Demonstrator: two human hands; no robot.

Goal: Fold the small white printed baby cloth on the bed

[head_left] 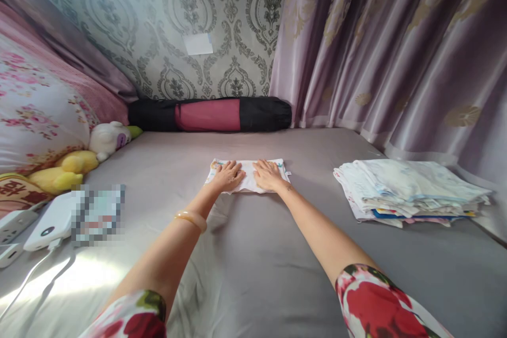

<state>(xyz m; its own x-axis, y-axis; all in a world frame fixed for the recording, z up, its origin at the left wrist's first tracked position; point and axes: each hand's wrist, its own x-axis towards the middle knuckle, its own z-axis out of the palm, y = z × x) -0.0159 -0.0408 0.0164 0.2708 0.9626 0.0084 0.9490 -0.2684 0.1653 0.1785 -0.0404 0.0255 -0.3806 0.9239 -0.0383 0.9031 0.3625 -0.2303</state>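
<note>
A white cloth (pixel 249 169) with small coloured prints lies folded into a flat rectangle on the grey bed sheet (pixel 269 253). My left hand (pixel 229 175) rests flat on its left half, fingers stretched out. On the right half lies my right hand (pixel 268 174), palm down, fingers pointing inward. A small white tag sticks out at the cloth's right edge. Both palms press on the fabric without gripping it, and they cover part of its print.
A stack of folded cloths (pixel 407 190) sits to the right, near the curtain (pixel 356 53). At the back lies a black and red rolled bag (pixel 209 115). On the left are plush toys (pixel 108 140), a white power bank (pixel 55 222) with a cable, and a power strip (pixel 19 224).
</note>
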